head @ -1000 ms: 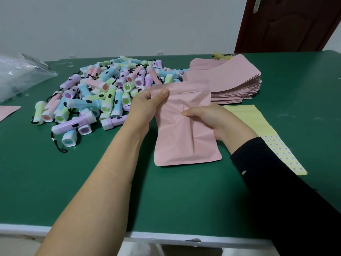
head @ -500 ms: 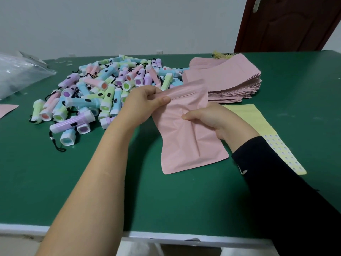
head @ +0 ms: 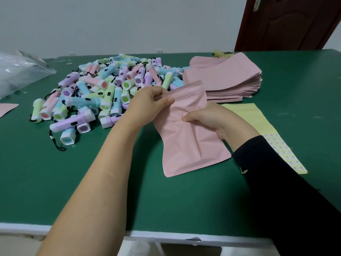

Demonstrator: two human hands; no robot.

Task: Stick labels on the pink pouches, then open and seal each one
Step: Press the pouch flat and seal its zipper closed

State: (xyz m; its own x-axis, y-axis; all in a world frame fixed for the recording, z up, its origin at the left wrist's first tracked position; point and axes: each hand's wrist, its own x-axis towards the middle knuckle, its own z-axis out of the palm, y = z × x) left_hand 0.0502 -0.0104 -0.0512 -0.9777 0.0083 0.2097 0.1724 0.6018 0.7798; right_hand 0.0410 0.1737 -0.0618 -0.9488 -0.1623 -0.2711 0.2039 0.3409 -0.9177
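Pinching mouth of pink pouch [head: 190, 145] with left hand [head: 147, 102], gripping crumpled middle with right hand [head: 208, 119]. Resting lower end on worktop [head: 110, 182], centre, near side of pouch stack [head: 230, 82]. May crease deeper or tear zip if yanked unevenly.

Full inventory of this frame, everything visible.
pouch: one, pink, in both hands, centre
pouch stack: one, pink, behind it, right
torches: many, pastel, heap behind and left of pouch
label sheet: one, yellow, right of pouch
plastic bag: one, clear, far left
pink scrap: one, left edge, cut off
table: one, green
door: one, dark red, top right
left hand: pinches pouch top
right hand: grips pouch middle
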